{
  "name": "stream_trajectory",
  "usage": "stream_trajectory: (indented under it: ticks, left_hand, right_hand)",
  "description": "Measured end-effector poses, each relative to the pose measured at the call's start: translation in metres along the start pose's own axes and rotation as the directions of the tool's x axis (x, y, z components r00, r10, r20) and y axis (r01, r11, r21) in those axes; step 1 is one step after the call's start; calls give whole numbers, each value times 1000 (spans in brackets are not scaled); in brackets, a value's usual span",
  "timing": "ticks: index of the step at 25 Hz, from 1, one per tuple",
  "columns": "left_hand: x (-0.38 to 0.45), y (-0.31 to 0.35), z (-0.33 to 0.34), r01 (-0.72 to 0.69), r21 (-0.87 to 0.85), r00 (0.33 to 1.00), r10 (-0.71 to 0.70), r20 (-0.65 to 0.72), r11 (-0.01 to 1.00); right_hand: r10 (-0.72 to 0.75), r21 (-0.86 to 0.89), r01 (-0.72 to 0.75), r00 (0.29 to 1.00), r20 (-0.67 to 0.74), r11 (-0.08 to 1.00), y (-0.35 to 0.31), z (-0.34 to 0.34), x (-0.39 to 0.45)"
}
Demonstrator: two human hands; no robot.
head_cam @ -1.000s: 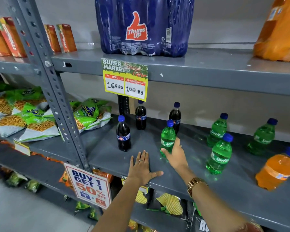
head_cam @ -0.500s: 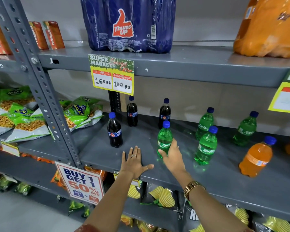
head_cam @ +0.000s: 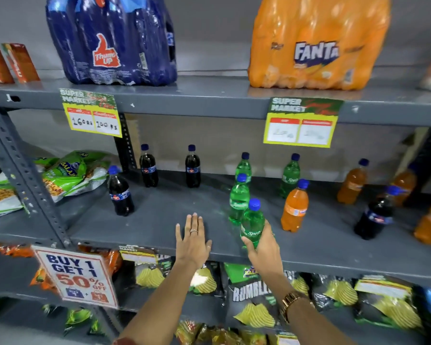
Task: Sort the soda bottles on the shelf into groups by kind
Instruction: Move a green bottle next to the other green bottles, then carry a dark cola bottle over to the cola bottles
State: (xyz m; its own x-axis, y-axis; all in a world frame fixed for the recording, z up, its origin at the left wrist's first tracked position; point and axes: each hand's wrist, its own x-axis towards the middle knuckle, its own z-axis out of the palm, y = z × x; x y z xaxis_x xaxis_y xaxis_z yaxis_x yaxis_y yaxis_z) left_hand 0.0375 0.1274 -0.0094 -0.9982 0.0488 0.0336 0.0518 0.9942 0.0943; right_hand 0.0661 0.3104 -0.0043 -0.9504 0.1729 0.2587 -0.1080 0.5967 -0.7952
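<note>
Right hand [head_cam: 264, 247] grasps green Sprite bottle [head_cam: 252, 221] near front edge of shelf [head_cam: 159, 220], just in front of second green bottle [head_cam: 239, 199]. Left hand [head_cam: 193, 241] flat on shelf, fingers spread, holding nothing.

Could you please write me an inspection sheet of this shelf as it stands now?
Surface: grey metal shelf, bare in the middle.
Job's things: three cola bottles at left, a fourth among orange bottles at right; Sprite bottles in the centre.
Clutter: snack bags at left.
Hands: left hand flat on the shelf; right hand gripping a Sprite bottle.
Cables: nothing seen.
Surroundings: Thums Up pack and Fanta pack above.
</note>
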Motion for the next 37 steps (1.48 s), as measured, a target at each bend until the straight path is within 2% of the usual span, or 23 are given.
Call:
stream_trajectory:
  ticks: [6, 10, 14, 19, 29, 33, 35, 37]
  left_hand:
    - [-14, 71, 8, -48, -33, 994, 51, 94, 998]
    - [-18, 107, 15, -71, -92, 987, 83, 136, 993]
    - [-15, 135, 21, -73, -95, 980, 90, 178, 993]
    - [-8, 159, 25, -2, -86, 975, 21, 222, 996]
    - [-1, 164, 27, 63, -85, 968, -40, 249, 994]
    - [-1, 166, 26, 67, -71, 964, -47, 262, 995]
    - [-1, 166, 26, 63, -73, 963, -41, 268, 995]
    - [-1, 166, 26, 59, -68, 962, -38, 269, 996]
  right_hand:
    - [37, -20, -40, 991, -131, 999, 47, -66, -8]
    - [117, -10, -122, 970, -212, 992, 72, -96, 3]
    - [168, -1, -172, 964, -205, 985, 93, -116, 23]
    - [189, 11, -191, 960, -208, 982, 111, -129, 48]
    - [196, 61, -188, 963, -187, 980, 120, -125, 69]
    - [184, 137, -163, 970, -157, 977, 119, -129, 68]
    - [152, 130, -124, 960, -235, 984, 120, -132, 62]
    - [140, 104, -108, 911, -387, 989, 122, -138, 57]
